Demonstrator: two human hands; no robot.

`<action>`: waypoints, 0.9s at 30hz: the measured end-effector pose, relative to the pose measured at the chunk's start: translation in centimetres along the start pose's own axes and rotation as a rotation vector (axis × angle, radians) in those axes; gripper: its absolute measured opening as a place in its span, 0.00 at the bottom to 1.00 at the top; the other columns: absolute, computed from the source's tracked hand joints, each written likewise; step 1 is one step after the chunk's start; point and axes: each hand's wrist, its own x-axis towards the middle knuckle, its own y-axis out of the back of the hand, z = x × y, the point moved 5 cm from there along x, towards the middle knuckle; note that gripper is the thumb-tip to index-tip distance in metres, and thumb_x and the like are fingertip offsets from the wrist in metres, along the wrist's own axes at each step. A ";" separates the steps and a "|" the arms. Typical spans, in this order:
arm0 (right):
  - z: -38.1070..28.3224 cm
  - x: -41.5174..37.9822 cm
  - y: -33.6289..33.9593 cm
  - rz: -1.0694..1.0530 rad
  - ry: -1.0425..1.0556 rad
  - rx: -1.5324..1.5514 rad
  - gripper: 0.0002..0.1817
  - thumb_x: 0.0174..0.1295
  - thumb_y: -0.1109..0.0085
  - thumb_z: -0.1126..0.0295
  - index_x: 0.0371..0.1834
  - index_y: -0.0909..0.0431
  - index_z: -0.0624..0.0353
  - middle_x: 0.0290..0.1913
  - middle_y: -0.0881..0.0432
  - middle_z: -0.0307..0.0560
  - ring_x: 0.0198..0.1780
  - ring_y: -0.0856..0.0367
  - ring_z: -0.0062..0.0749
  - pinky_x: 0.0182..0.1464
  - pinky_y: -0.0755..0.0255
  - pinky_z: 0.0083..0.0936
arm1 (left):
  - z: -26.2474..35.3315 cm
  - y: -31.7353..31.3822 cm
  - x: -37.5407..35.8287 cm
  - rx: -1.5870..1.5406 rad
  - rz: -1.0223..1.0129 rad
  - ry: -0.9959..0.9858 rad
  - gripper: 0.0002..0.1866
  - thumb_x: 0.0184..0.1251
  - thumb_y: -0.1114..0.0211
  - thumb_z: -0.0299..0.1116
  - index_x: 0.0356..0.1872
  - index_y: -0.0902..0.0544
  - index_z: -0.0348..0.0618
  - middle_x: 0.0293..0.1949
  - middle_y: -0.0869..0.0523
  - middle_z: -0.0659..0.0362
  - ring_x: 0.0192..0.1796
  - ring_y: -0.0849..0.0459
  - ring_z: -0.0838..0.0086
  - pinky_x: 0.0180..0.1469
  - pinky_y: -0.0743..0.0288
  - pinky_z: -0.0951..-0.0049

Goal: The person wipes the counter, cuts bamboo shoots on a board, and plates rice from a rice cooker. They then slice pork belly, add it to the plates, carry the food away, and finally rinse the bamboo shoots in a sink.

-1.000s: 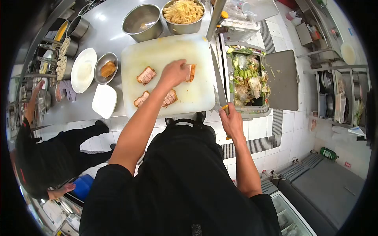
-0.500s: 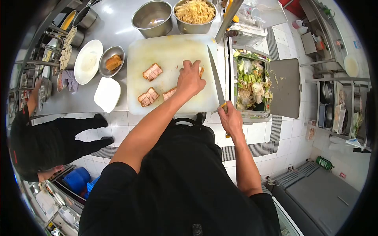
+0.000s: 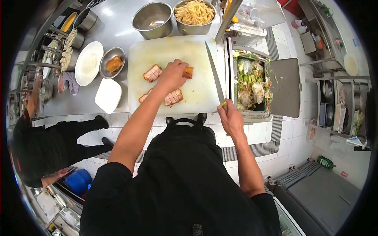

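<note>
My left hand (image 3: 172, 75) is closed around a brown-crusted piece of pork belly (image 3: 189, 72) above the white cutting board (image 3: 201, 100). Sliced crispy pork belly (image 3: 173, 97) lies just below that hand. Another cut portion (image 3: 152, 73) rests to its left, and a third is partly covered by my forearm. At the board's right edge, my right hand (image 3: 231, 118) grips the handle of a long kitchen knife (image 3: 214, 72), its blade pointing away from me along the board's side.
Left of the board are a small metal bowl (image 3: 105, 63) with a brown chunk, a white oval plate (image 3: 87, 72) and a white square dish (image 3: 107, 103). Behind stand an empty pot (image 3: 141, 28) and a pot of pale strips (image 3: 195, 12). A scrap bin (image 3: 252, 84) is right; a co-worker (image 3: 47, 147) stands left.
My left hand has moved left across the board, bringing the pork belly piece with it. The right hand and knife have barely shifted.
</note>
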 end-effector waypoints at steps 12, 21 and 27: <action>-3.7 1.7 -2.6 -0.045 0.160 -0.137 0.16 0.71 0.47 0.58 0.50 0.28 0.60 0.25 0.18 0.64 0.30 0.18 0.66 0.34 0.26 0.55 | 5.0 -1.1 -5.7 0.121 0.131 0.112 0.25 0.53 0.24 0.45 0.51 0.14 0.44 0.48 0.15 0.57 0.55 0.22 0.61 0.56 0.31 0.59; -3.9 3.5 -4.2 -0.083 0.225 -0.275 0.13 0.69 0.45 0.62 0.44 0.29 0.63 0.25 0.17 0.64 0.29 0.16 0.62 0.33 0.25 0.55 | 5.1 -1.7 -6.2 0.097 0.270 0.053 0.17 0.51 0.23 0.39 0.41 0.13 0.43 0.42 0.15 0.58 0.50 0.22 0.63 0.51 0.33 0.61; -7.4 2.1 -1.7 -0.027 0.294 -0.131 0.14 0.70 0.45 0.61 0.44 0.30 0.62 0.23 0.18 0.63 0.27 0.18 0.63 0.32 0.26 0.56 | 5.2 -0.9 -6.7 0.111 0.326 0.042 0.17 0.50 0.23 0.40 0.40 0.13 0.44 0.41 0.16 0.59 0.49 0.23 0.63 0.49 0.34 0.60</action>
